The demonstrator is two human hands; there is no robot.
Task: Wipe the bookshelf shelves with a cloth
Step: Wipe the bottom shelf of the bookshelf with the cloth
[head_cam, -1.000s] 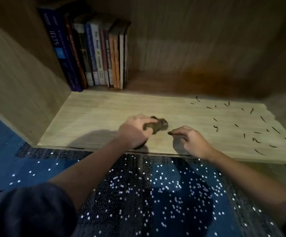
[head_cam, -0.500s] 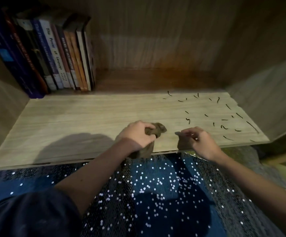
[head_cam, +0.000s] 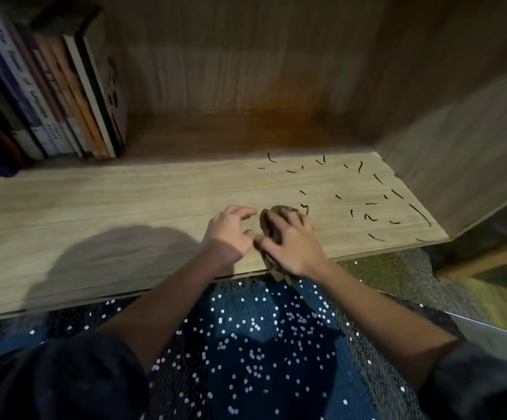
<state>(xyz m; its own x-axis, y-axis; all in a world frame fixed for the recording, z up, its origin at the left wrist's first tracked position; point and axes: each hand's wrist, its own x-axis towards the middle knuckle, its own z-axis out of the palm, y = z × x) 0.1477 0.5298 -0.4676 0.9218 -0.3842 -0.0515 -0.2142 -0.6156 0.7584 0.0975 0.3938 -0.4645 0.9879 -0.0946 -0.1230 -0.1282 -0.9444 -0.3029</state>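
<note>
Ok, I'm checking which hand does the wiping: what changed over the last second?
The cloth changed hands: the left hand let go of it and now sits beside it, fingers loose, while the right hand moved onto it and lies over it. The cloth stayed at the front edge of the shelf; the dark marks remain unwiped, and the books unmoved.

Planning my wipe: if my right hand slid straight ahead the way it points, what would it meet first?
The right hand, on the cloth, would likely cross bare shelf and meet the leftmost dark marks first; depth unclear.
</note>
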